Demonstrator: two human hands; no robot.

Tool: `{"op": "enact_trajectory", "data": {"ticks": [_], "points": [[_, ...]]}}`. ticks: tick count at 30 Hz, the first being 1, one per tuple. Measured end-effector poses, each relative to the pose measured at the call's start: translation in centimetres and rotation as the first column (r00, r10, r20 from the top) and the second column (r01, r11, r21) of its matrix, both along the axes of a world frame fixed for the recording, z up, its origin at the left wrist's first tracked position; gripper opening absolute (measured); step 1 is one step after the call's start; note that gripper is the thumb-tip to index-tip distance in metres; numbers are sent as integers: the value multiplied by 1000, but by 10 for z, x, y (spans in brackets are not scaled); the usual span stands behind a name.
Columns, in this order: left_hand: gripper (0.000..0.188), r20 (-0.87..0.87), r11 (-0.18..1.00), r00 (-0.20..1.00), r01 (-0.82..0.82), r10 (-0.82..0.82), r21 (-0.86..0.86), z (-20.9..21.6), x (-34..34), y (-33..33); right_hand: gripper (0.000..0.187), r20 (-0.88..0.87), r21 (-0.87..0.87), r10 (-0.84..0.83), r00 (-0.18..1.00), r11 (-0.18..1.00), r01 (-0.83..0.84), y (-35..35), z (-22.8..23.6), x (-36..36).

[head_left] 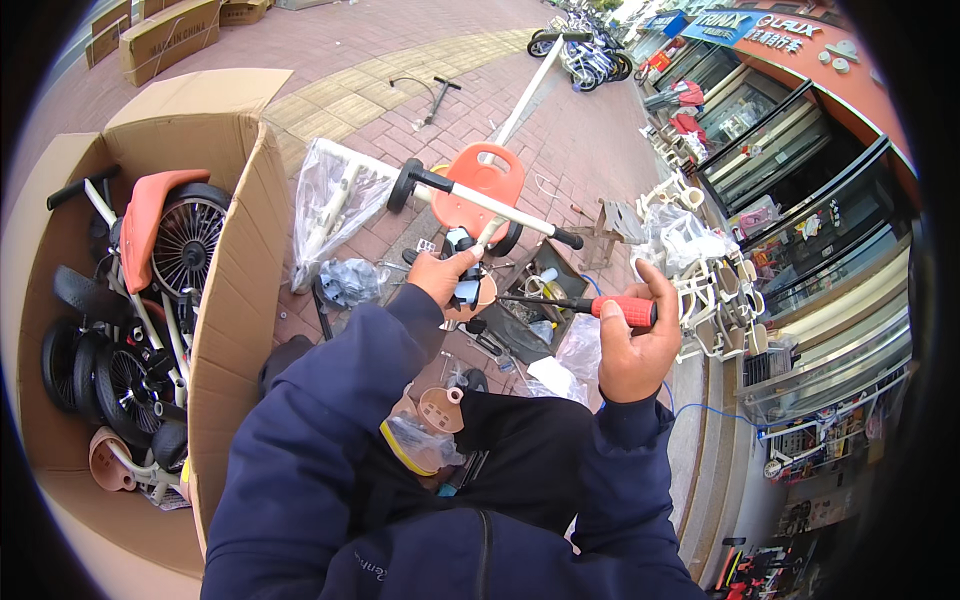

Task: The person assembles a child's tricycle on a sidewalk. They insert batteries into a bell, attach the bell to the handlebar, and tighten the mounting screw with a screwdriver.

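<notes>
A small child's tricycle (478, 190) with an orange seat, white frame and black-gripped handlebar stands on the brick pavement in front of me. My left hand (440, 274) grips its black stem part just below the handlebar. My right hand (634, 345) holds a screwdriver (585, 304) with a red-and-black handle, its shaft pointing left toward the part under my left hand. On my lap lie a beige plastic piece (440, 408) and a clear plastic bag (420, 445).
A large open cardboard box (235, 270) at my left holds tricycle parts: black wheels, white tubes, orange seats. White parts in a plastic bag (335, 205) lean beside it. Bagged white frames (700, 270) stand at right by a shopfront. A small toolbox (530, 310) sits below.
</notes>
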State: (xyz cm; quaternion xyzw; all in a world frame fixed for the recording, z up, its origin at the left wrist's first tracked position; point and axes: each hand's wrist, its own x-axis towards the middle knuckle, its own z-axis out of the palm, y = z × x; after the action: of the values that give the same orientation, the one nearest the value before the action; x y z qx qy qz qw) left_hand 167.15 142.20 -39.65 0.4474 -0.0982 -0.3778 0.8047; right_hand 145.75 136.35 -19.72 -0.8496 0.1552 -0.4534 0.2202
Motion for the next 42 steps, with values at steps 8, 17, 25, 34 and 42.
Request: {"op": "enact_trajectory", "data": {"ticks": [8, 17, 25, 34, 42], "points": [[27, -179, 996, 984, -30, 15, -81, 20, -9, 15, 14, -185, 222, 329, 926, 932, -287, -38, -67, 59], [56, -137, 994, 987, -77, 87, 82, 14, -8, 1, 15, -170, 259, 497, 851, 856, -448, -68, -129, 103], [78, -63, 976, 989, -123, 136, 178, 20, -14, -20, 9, 25, 560, 493, 870, 714, -421, -92, -120, 98], [64, -49, 984, 990, 138, -133, 116, 28, -32, -17, 16, -51, 880, 457, 888, 441, -176, -98, -116, 80], [62, -53, 932, 964, 266, -262, 245, 32, -32, -15, 17, -222, 252, 455, 862, 881, -400, -112, -123, 68]]}}
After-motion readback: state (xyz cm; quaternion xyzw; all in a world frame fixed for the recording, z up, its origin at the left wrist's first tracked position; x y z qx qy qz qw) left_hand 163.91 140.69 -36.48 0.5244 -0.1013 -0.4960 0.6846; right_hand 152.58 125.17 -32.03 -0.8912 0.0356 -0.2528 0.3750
